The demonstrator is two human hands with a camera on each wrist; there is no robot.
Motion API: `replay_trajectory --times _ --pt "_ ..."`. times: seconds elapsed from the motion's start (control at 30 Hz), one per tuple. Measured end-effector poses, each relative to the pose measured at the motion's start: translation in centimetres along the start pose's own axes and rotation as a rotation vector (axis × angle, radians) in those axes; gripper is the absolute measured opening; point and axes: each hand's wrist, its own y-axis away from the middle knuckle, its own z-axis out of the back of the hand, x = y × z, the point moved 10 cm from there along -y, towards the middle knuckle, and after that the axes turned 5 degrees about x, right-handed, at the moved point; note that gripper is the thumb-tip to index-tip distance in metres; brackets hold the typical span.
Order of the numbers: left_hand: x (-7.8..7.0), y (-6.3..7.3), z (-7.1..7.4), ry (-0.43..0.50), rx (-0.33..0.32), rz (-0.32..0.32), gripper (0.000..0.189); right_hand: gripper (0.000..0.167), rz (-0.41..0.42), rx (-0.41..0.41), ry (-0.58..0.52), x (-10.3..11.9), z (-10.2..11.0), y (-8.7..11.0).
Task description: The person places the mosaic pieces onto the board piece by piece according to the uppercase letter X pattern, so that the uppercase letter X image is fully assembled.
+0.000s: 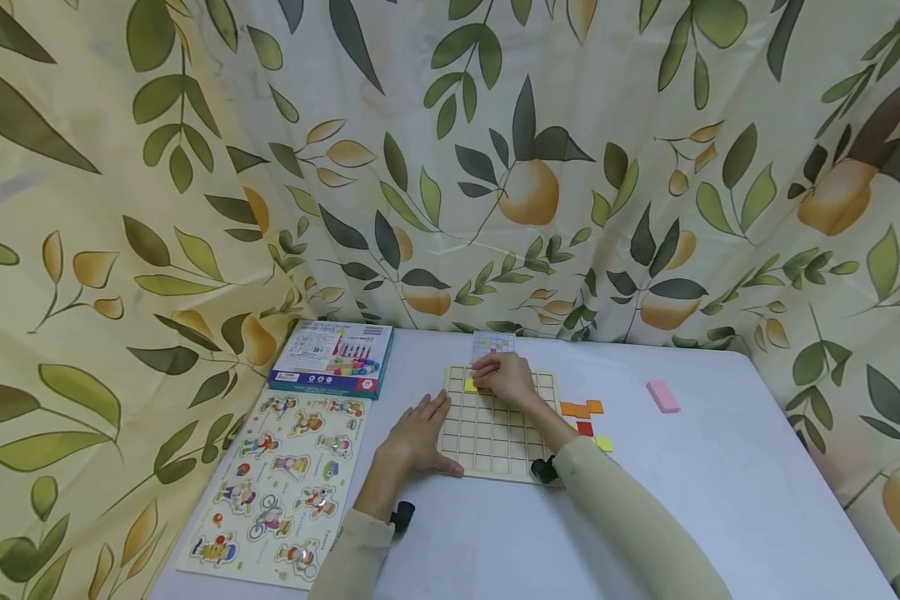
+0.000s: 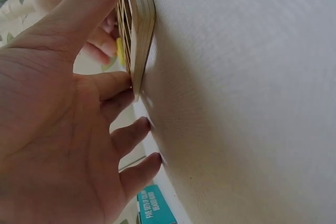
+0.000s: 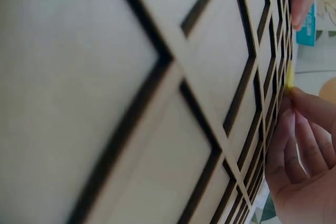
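A pale wooden board [image 1: 495, 442] with a grid of square recesses lies on the table. My left hand [image 1: 416, 437] is at its left side, fingers extended and the thumb along the near left corner. In the left wrist view, the fingertips [image 2: 137, 128] reach along the board's edge. Over the board's far left part, my right hand [image 1: 506, 379] holds a small flat yellow piece [image 1: 469, 385] at the grid with its fingertips. The right wrist view shows the yellow piece [image 3: 289, 77] at the fingertips, low against the grid; part of it is hidden.
Right of the board lie orange pieces [image 1: 576, 410], a red square [image 1: 585, 428] and a yellow piece [image 1: 604, 444]. Farther right is a pink block [image 1: 662, 397]. A patterned card [image 1: 504, 340] lies behind the board. To the left are a boxed set [image 1: 333, 358] and a picture board [image 1: 277, 467].
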Motion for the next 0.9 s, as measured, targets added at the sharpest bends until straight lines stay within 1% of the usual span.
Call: replay_trajectory --times 0.23,0.3,0.4,0.47,0.53,0.7,0.9 --pt "-0.3 0.0 0.0 -0.004 0.008 -0.006 0.126 0.021 0.022 -0.025 0.058 -0.1 0.0 0.2" --pt "-0.3 0.0 0.0 -0.002 0.007 -0.004 0.126 0.022 0.024 -0.026 0.052 0.1 0.2 0.5" --pt "-0.1 0.0 0.0 -0.004 0.004 -0.002 0.127 0.025 0.015 -0.029 0.013 0.3 0.6 1.1" --pt "-0.1 0.0 0.0 -0.005 0.003 -0.002 0.127 0.026 0.012 -0.037 -0.016 0.5 1.4 1.8" --pt "-0.1 -0.1 0.1 -0.001 -0.001 -0.003 0.127 0.025 0.026 -0.053 -0.021 0.7 2.2 2.5" --pt "-0.1 0.0 0.2 -0.003 -0.003 0.006 0.127 0.024 0.058 -0.098 0.019 0.9 4.7 4.6" --pt "-0.4 0.0 0.0 -0.009 0.003 0.003 0.128 0.023 0.032 -0.124 0.059 0.0 7.2 7.4"
